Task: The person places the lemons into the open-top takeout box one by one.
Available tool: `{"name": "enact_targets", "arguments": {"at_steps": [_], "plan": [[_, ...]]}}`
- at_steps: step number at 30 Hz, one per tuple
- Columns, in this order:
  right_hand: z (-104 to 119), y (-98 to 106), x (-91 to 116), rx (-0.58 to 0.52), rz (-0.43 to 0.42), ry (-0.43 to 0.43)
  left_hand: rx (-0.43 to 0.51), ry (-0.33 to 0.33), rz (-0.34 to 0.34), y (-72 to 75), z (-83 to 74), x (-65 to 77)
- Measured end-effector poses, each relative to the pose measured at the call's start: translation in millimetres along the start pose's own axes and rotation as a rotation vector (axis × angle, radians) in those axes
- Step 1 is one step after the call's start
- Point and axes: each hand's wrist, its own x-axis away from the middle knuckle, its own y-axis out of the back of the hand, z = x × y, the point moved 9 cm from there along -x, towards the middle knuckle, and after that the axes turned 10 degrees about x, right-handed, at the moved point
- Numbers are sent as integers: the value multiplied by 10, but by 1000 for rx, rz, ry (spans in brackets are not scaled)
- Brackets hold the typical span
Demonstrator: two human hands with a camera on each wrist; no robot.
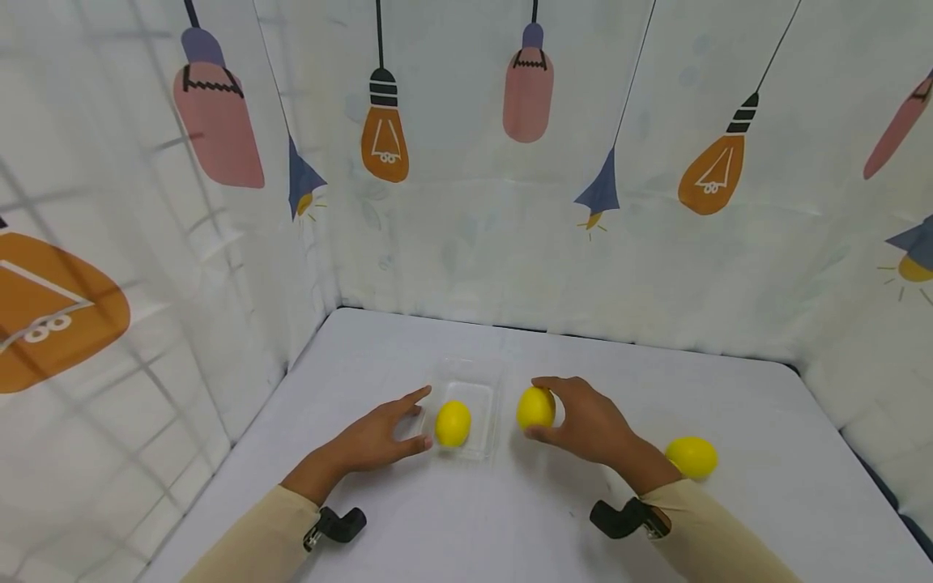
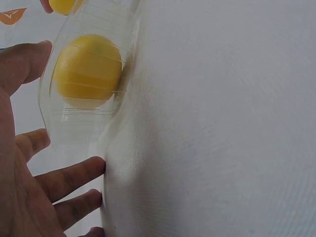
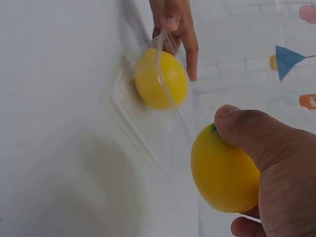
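A clear plastic container [image 1: 481, 409] stands on the white table with one yellow lemon [image 1: 453, 423] inside, toward its left side. My left hand [image 1: 379, 433] is beside the container's left wall, fingers spread and thumb close to the rim; it holds nothing. In the left wrist view the lemon [image 2: 89, 69] shows through the clear wall. My right hand [image 1: 586, 421] grips a second lemon [image 1: 535, 407] between thumb and fingers, above the table just right of the container. A green stem spot shows on that held lemon [image 3: 222, 170] in the right wrist view.
A third lemon [image 1: 691, 457] lies on the table [image 1: 554, 518] to the right, partly behind my right wrist. White curtains [image 1: 466, 243] printed with lamps and bulbs enclose the back and sides of the table.
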Motion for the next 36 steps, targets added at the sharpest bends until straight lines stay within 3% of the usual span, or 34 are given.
{"name": "enact_targets", "arguments": {"at_steps": [36], "plan": [[536,-218,-284,-6,23,124,3,27,3,-2,-6,-3]]}}
